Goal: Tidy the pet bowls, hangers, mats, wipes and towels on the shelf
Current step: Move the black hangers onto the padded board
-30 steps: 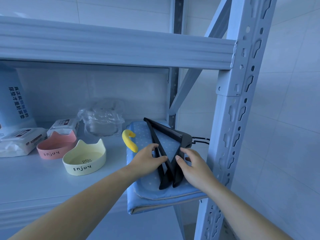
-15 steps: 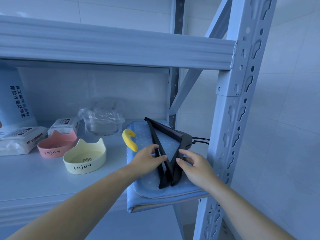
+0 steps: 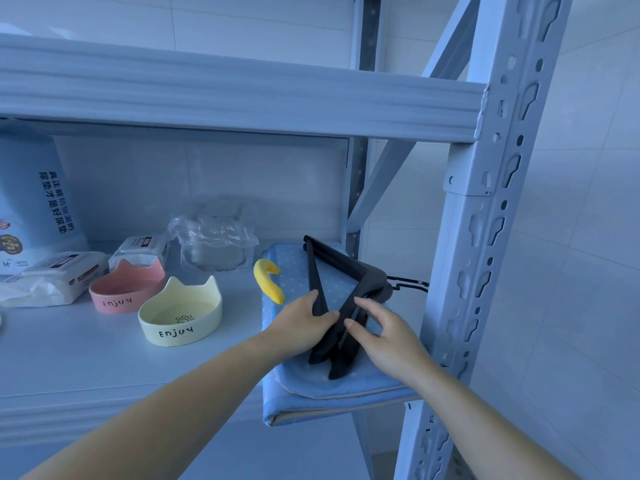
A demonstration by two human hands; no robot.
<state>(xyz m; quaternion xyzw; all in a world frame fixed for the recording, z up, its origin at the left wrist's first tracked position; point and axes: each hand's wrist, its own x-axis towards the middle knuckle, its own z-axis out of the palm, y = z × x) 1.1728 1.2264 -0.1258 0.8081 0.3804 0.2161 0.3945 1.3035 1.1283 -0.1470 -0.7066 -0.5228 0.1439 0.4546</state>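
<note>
Black hangers (image 3: pixel 346 289): a stack of several, flat on the mat at the right end of the shelf; arms spread in a V toward the front, wire hooks pointing right toward the post.
Left hand (image 3: pixel 301 323): curled round the left arm of the hangers, thumb on the outer side, fingertips on the inner side.
Right hand (image 3: pixel 388 337): pinching the right arms of the hangers between thumb and forefinger, other fingers loosely bent above the mat.
Mat (image 3: pixel 301 271): blue with white dots, folded, under the hangers; front edge overhanging the shelf lip, beige lining visible at the fold.
Yellow curved piece (image 3: pixel 268 280): on the left edge of the mat, just beside the left thumb, apart from the hangers; kind not clear.
Cream bowl (image 3: pixel 180 313): cat-eared, "Enjoy" on the side, paw print inside; upright, left of the mat.
Pink bowl (image 3: pixel 126 289): same shape, behind and left of the cream bowl; touching or not, cannot tell.
Wipes packs (image 3: pixel 55 278): white, two; one flat at the far left, the other behind the pink bowl.
Clear plastic bag (image 3: pixel 213 240): at the back, between the wipes packs and the mat; contents unclear.
Printed bag (image 3: pixel 31 202): blue, upright at the back left.
Shelf (image 3: pixel 69 348): pale metal, carrying all of the above.
Post (image 3: pixel 485 237): perforated, just right of the mat.
</note>
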